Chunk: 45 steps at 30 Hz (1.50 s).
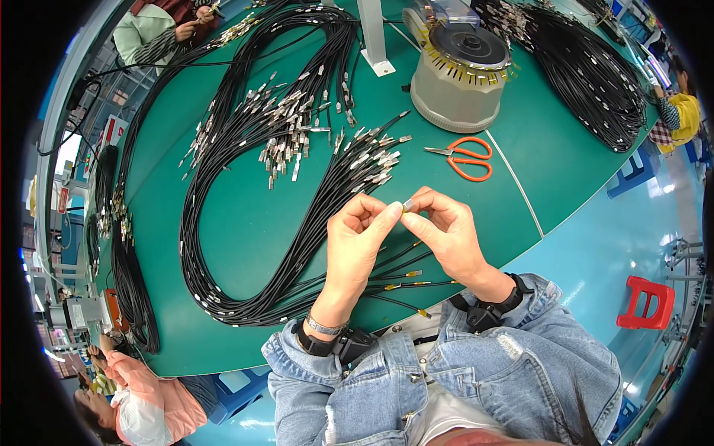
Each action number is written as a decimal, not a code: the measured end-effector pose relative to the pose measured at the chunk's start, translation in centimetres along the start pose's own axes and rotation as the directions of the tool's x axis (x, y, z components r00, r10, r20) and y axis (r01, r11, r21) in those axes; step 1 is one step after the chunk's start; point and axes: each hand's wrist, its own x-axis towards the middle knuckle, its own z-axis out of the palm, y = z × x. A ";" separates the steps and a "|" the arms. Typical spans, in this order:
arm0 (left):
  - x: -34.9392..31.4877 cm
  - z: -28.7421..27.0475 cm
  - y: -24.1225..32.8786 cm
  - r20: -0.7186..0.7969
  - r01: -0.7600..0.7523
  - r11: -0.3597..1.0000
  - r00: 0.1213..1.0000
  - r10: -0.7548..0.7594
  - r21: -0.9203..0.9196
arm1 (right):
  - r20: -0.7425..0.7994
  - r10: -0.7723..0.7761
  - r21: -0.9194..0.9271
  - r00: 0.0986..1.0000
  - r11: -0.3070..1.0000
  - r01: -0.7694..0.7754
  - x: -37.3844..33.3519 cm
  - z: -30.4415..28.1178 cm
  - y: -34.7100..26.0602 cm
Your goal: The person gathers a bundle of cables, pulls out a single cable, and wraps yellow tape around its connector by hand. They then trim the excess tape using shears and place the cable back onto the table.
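Observation:
My left hand [355, 241] and my right hand [455, 236] meet above the table's near part, fingertips pinched together. Between them sits a small silver cable connector [408, 205], with a bit of yellow beside it; the fingers cover most of it. Just beyond my hands, a thick bundle of black cables [195, 256] curves in a U, its silver-tipped ends fanned out. Several loose cable ends with yellow bands [416, 284] lie below my hands. Orange-handled scissors [476, 169] rest beyond my right hand, blades pointing left.
A round grey dispenser [455, 97] ringed with yellow strips stands at the back beside a white post [374, 37]. More black cables [587, 89] are heaped at the far right. Other people sit around the green table [245, 197]. A red stool [645, 303] is on the right floor.

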 end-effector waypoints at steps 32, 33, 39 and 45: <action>-1.1 -0.8 -2.5 0.302 -0.634 0.359 0.695 0.652 0.685 | 0.308 0.241 -0.606 0.920 0.796 -0.006 2.3 -9.5 -5.1; -1.1 -0.9 -2.6 0.309 -0.641 0.356 0.691 0.654 0.680 | 0.325 0.247 -0.558 0.913 0.829 -0.026 1.9 -9.1 -5.5; -1.3 -1.2 -3.2 0.352 -0.673 0.322 0.664 0.660 0.666 | 0.554 0.281 -0.762 0.783 0.551 0.341 1.3 -7.6 -6.7; -1.8 -1.2 -3.4 0.371 -0.691 0.284 0.636 0.677 0.665 | 0.710 0.272 -0.691 0.650 0.451 0.565 1.6 -7.0 -5.8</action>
